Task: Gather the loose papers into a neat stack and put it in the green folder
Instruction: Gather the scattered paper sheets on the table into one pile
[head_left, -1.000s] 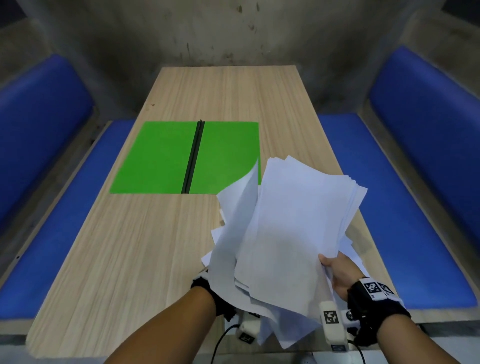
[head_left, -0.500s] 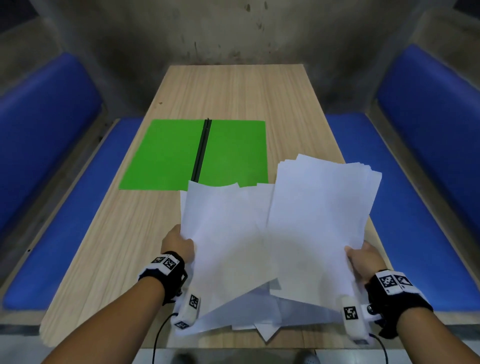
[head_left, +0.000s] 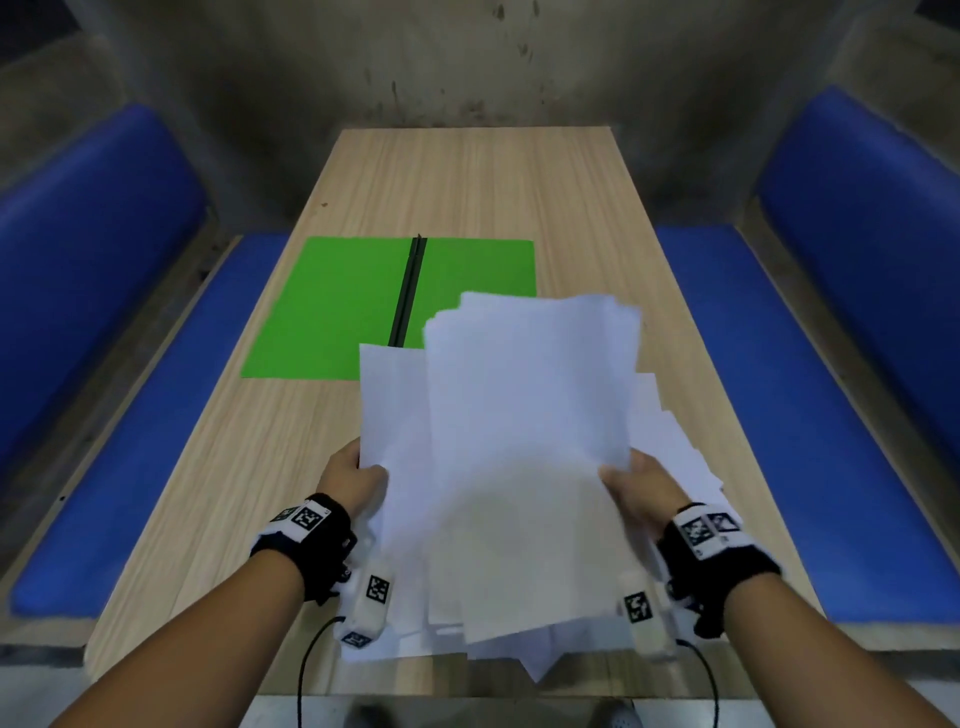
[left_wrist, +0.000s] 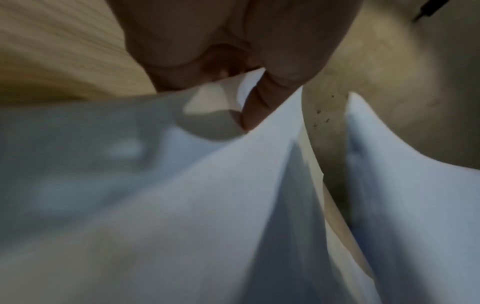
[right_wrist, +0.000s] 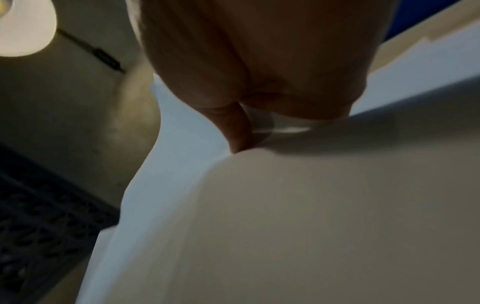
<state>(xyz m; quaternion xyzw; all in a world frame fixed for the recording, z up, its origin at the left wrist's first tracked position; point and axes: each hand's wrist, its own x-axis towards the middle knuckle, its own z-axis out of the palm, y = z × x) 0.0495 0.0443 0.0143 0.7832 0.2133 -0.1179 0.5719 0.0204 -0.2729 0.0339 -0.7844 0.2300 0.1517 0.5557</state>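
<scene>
The loose papers (head_left: 524, 447) form an uneven white sheaf, edges fanned and corners jutting, held up just nearer the person than the green folder (head_left: 337, 306), overlapping its near right corner in the head view. The left hand (head_left: 356, 480) pinches the sheaf's left edge, the right hand (head_left: 636, 491) its right edge, thumbs on top. The folder lies open and flat on the wooden table (head_left: 467, 182), blue benches (head_left: 857, 218) along both sides, a concrete wall beyond. Only the left wrist view shows separate sheets splaying apart beneath the thumb.
</scene>
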